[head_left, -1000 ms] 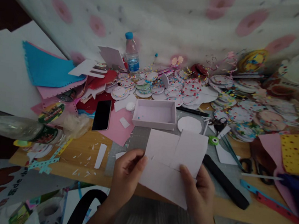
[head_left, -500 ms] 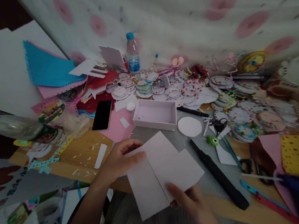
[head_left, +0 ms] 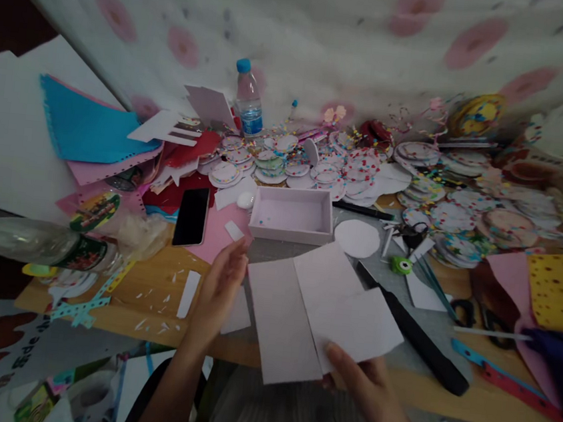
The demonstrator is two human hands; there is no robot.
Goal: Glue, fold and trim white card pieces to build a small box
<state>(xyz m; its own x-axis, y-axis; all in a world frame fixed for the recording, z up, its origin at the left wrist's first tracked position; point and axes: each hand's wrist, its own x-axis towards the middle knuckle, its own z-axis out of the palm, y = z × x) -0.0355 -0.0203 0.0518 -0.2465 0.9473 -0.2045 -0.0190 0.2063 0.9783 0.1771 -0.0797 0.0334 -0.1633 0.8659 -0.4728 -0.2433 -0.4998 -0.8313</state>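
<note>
A white card sheet (head_left: pixel 311 308), creased and cut into panels, is held over the table's front edge. My right hand (head_left: pixel 359 380) grips its lower right corner, thumb on top and fingers beneath. My left hand (head_left: pixel 221 285) has come off the sheet and hovers just left of it with the fingers stretched out, holding nothing. Behind the sheet a shallow white box (head_left: pixel 294 214) sits open on the grey cutting mat (head_left: pixel 266 256).
A black phone (head_left: pixel 193 216) lies on the left beside pink paper (head_left: pixel 218 238). A black ruler-like bar (head_left: pixel 414 332) and scissors (head_left: pixel 482 316) lie on the right. Many round printed discs (head_left: pixel 366 173) and a water bottle (head_left: pixel 248 103) crowd the back.
The sheet was turned and lowered toward the mat. My left hand let go of its left edge and opened; my right hand kept its hold on the lower corner.
</note>
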